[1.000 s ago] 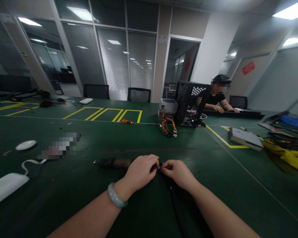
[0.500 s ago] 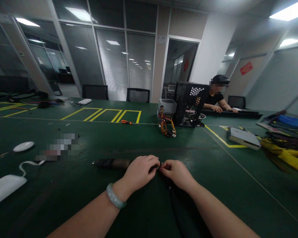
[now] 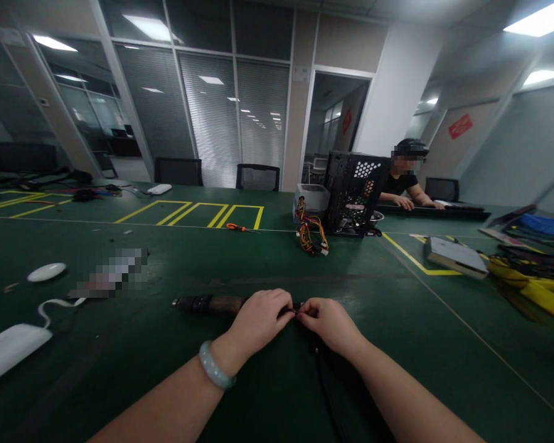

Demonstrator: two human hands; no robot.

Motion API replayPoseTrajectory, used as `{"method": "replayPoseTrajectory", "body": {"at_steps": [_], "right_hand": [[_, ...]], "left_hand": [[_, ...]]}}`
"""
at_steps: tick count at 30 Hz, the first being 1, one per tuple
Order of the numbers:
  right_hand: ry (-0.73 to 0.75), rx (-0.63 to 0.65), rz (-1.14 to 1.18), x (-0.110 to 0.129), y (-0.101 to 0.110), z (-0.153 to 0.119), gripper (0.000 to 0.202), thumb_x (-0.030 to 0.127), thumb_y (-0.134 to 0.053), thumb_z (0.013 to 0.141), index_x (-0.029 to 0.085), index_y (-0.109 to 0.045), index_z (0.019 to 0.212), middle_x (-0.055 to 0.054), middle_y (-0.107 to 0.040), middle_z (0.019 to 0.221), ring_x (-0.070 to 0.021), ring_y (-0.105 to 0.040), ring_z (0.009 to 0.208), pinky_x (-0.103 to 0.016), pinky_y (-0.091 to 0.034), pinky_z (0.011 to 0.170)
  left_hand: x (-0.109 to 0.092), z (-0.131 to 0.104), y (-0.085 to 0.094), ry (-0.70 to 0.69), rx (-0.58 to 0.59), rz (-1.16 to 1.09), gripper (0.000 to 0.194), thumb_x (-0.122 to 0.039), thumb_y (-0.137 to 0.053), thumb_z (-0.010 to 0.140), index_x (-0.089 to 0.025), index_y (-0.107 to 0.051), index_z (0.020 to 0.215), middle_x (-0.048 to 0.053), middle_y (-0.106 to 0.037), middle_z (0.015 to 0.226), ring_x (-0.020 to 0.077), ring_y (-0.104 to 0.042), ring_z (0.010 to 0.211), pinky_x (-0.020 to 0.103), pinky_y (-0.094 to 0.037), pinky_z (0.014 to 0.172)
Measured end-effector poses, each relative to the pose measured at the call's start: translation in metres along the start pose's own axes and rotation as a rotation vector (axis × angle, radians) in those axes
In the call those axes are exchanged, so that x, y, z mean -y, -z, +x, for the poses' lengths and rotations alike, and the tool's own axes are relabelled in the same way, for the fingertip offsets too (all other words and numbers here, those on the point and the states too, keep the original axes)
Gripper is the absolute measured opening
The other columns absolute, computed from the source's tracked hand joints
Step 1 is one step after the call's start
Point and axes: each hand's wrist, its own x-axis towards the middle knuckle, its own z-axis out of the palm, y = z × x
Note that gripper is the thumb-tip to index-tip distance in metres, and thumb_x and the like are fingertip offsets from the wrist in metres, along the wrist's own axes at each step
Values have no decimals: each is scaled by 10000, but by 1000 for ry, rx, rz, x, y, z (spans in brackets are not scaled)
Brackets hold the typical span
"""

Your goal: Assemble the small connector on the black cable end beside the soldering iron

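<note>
Fine handling apparently being done | small dark part (image 3: pixel 296 311), shape hidden, pinched between left hand (image 3: pixel 264 312) and right hand (image 3: pixel 329 319) | just right of black-and-brown cylindrical tool (image 3: pixel 221 305) | steady pinch probably called for next

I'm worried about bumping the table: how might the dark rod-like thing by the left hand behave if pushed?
The dark rod-like thing would probably roll, being round-bodied, though the left hand over one end might check it. It looks stiff, since its visible length lies straight.
</note>
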Motion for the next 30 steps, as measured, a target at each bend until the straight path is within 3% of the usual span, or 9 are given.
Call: {"method": "replayPoseTrajectory", "body": {"at_steps": [9, 18, 25, 30], "right_hand": [[14, 5, 0, 1, 1, 0, 150, 317, -600, 818, 235, -725, 831, 19, -723, 791, -136, -634, 684, -221, -389, 596], [59, 17, -10, -4, 1, 2, 162, 312, -590, 828, 220, -722, 852, -3, -721, 802, -151, -635, 709, -231, -407, 631], [114, -58, -103, 0, 2, 0, 119, 279, -618, 809, 248, -724, 854, -1, -711, 851, -156, -625, 757, -239, -408, 664], [62, -56, -76, 2, 1, -2, 133, 305, -602, 821, 242, -717, 849, 3, -714, 816, -148, -631, 713, -238, -404, 629]], "left_hand": [[-1, 1, 4, -59, 26, -10, 73, -245, -570, 899, -230, -622, 948, -2, -633, 987, 174, -588, 901, 317, -430, 806], [4, 1, -2, -31, 14, -14, 115, -311, -590, 893, -212, -634, 931, 19, -648, 969, 187, -601, 899, 330, -443, 826], [3, 2, 0, -26, 12, -23, 107, -318, -599, 890, -217, -635, 900, 6, -650, 962, 183, -602, 892, 328, -440, 806], [2, 2, -1, -35, 0, -33, 67, -291, -628, 871, -228, -626, 892, -14, -650, 972, 184, -597, 902, 337, -434, 812]]}}
